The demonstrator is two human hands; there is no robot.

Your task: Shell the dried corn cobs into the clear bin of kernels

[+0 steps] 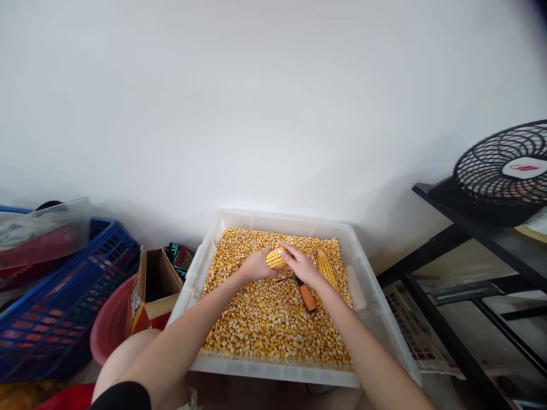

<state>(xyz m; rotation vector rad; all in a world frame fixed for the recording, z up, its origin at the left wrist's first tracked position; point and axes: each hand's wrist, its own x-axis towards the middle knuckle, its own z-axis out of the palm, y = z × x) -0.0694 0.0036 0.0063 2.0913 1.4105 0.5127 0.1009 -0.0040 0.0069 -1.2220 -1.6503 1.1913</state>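
Observation:
Over a bed of loose corn kernels (273,324), my left hand (256,265) is wrapped round one end of a yellow corn cob (276,258). The fingers of my right hand (300,265) press on the cob's other end. Rows of kernels cover the visible side of the cob. Just below my right hand, a tool with an orange and black handle (307,297) and a thin shaft, like a screwdriver, lies on the kernels. A second corn cob (325,267) rests to the right, partly behind my right forearm. The kernels fill a translucent plastic bin (273,369).
At the left stand a blue plastic basket (55,319) full of items, a pink basin (106,319) and an open cardboard box (160,279). A black fan (508,171) sits on a black metal frame (448,336) at the right. The white wall (273,114) rises behind the bin.

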